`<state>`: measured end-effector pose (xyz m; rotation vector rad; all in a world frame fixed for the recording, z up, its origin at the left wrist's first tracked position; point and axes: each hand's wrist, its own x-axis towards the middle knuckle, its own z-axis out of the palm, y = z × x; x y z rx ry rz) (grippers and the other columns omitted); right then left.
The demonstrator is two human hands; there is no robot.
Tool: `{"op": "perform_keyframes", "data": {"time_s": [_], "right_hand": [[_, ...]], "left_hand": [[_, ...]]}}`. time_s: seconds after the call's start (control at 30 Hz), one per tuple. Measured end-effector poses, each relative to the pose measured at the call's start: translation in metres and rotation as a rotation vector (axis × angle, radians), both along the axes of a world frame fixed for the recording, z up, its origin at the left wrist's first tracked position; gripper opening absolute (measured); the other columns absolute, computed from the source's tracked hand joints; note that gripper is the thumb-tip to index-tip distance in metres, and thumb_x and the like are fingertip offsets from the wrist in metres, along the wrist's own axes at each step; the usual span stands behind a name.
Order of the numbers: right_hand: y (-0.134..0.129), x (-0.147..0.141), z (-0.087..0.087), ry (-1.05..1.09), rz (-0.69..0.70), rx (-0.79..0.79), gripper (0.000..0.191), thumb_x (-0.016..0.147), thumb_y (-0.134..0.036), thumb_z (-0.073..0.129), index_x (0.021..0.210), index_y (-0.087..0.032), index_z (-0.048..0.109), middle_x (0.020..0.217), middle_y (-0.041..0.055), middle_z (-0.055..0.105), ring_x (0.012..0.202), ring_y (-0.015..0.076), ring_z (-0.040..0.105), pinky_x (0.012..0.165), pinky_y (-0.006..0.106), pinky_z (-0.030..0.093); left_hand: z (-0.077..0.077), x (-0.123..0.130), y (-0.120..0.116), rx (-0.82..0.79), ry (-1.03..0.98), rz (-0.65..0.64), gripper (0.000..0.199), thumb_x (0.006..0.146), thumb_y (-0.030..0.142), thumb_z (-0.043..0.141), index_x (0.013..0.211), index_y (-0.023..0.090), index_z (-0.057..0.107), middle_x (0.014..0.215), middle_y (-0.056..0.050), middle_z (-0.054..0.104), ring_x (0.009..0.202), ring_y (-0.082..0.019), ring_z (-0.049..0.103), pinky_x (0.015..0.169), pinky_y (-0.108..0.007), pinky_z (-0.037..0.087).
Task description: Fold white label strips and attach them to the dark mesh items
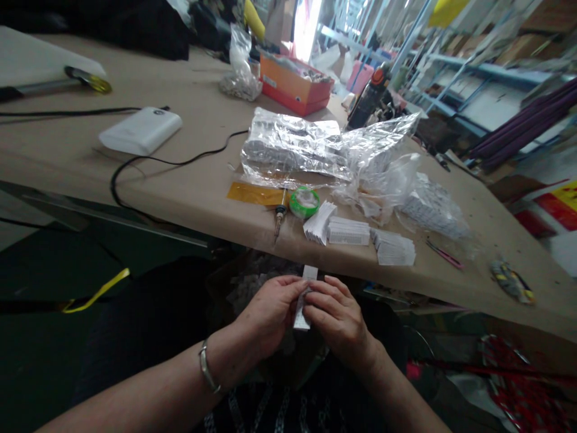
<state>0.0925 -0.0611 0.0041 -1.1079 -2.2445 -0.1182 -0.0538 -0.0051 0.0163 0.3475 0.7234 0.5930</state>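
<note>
Over my lap, just in front of the table edge, both hands hold a narrow white paper strip (310, 272) with small print on it. My left hand (270, 310) pinches it from the left side, thumb and forefinger near its middle. From the right, the fingers of my right hand (340, 319) press on the same strip. Its lower end shows between the palms. Beyond the hands, fanned stacks of white paper slips (348, 231) lie along the table edge. Below and left of my left hand is a blurred heap of small pale pieces (247, 288).
A soldering iron (279, 219) points toward me beside a green tape roll (304, 202). Behind lie silvery plastic bags (293, 147) and an orange box (293, 84). Pink tweezers (444, 254) and pliers (511, 281) lie right, a white power bank (140, 130) left, its black cable (180, 162) crossing the table.
</note>
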Motion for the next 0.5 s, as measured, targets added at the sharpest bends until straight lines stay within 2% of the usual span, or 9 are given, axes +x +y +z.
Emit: {"op": "perform_keyframes", "data": {"time_s": [0.1, 0.17, 0.23, 0.33, 0.37, 0.43, 0.5], "right_hand": [[-0.002, -0.001, 0.004, -0.002, -0.004, 0.001, 0.017, 0.09, -0.011, 0.052, 0.101, -0.019, 0.061, 0.1, 0.0029, 0.069, 0.112, 0.0177, 0.056, 0.105, 0.039, 0.037], [-0.003, 0.008, 0.007, 0.018, -0.053, 0.015, 0.025, 0.089, -0.014, 0.054, 0.114, -0.018, 0.056, 0.106, 0.0051, 0.067, 0.114, 0.0198, 0.054, 0.103, 0.041, 0.039], [-0.004, 0.028, 0.008, 0.034, -0.233, 0.049, 0.037, 0.09, -0.021, 0.055, 0.126, -0.017, 0.048, 0.114, 0.01, 0.062, 0.119, 0.0239, 0.049, 0.101, 0.045, 0.04], [-0.006, 0.072, 0.005, -0.017, -0.681, 0.112, 0.05, 0.091, -0.032, 0.053, 0.135, -0.013, 0.039, 0.125, 0.0183, 0.052, 0.124, 0.0314, 0.041, 0.099, 0.053, 0.039], [-0.007, 0.086, 0.002, -0.058, -0.792, 0.103, 0.053, 0.09, -0.036, 0.053, 0.135, -0.011, 0.04, 0.126, 0.02, 0.05, 0.123, 0.0333, 0.04, 0.098, 0.055, 0.038], [-0.01, 0.109, -0.006, -0.147, -0.883, 0.054, 0.046, 0.091, -0.034, 0.049, 0.131, -0.01, 0.046, 0.126, 0.0197, 0.051, 0.12, 0.0333, 0.042, 0.097, 0.055, 0.038], [-0.013, 0.124, -0.013, -0.197, -0.875, 0.031, 0.036, 0.093, -0.028, 0.046, 0.124, -0.012, 0.053, 0.124, 0.0164, 0.054, 0.117, 0.0302, 0.046, 0.097, 0.051, 0.038]], "left_hand": [[0.001, 0.001, 0.0, 0.013, 0.058, 0.008, 0.011, 0.07, 0.013, 0.069, 0.076, 0.008, 0.062, 0.065, -0.006, 0.065, 0.053, -0.01, 0.058, 0.049, -0.018, 0.043], [0.003, 0.001, 0.001, 0.007, 0.137, -0.001, 0.005, 0.075, 0.012, 0.064, 0.078, 0.009, 0.061, 0.066, -0.006, 0.065, 0.054, -0.012, 0.06, 0.052, -0.02, 0.048], [0.005, 0.001, 0.002, 0.006, 0.232, -0.031, 0.002, 0.08, 0.011, 0.059, 0.081, 0.01, 0.058, 0.07, -0.008, 0.067, 0.057, -0.014, 0.063, 0.056, -0.025, 0.052], [0.003, 0.001, 0.002, 0.023, 0.325, -0.082, 0.004, 0.083, 0.011, 0.057, 0.084, 0.012, 0.054, 0.076, -0.009, 0.069, 0.058, -0.015, 0.065, 0.059, -0.029, 0.055], [0.001, 0.001, 0.002, 0.03, 0.336, -0.093, 0.005, 0.083, 0.011, 0.057, 0.085, 0.013, 0.053, 0.077, -0.01, 0.07, 0.058, -0.015, 0.065, 0.059, -0.029, 0.056], [-0.003, 0.003, 0.001, 0.032, 0.346, -0.111, 0.006, 0.084, 0.013, 0.057, 0.088, 0.013, 0.052, 0.078, -0.01, 0.07, 0.057, -0.015, 0.065, 0.058, -0.029, 0.056], [-0.006, 0.005, 0.0, 0.025, 0.358, -0.11, 0.007, 0.084, 0.014, 0.057, 0.09, 0.013, 0.053, 0.077, -0.01, 0.07, 0.057, -0.015, 0.065, 0.057, -0.028, 0.056]]}}
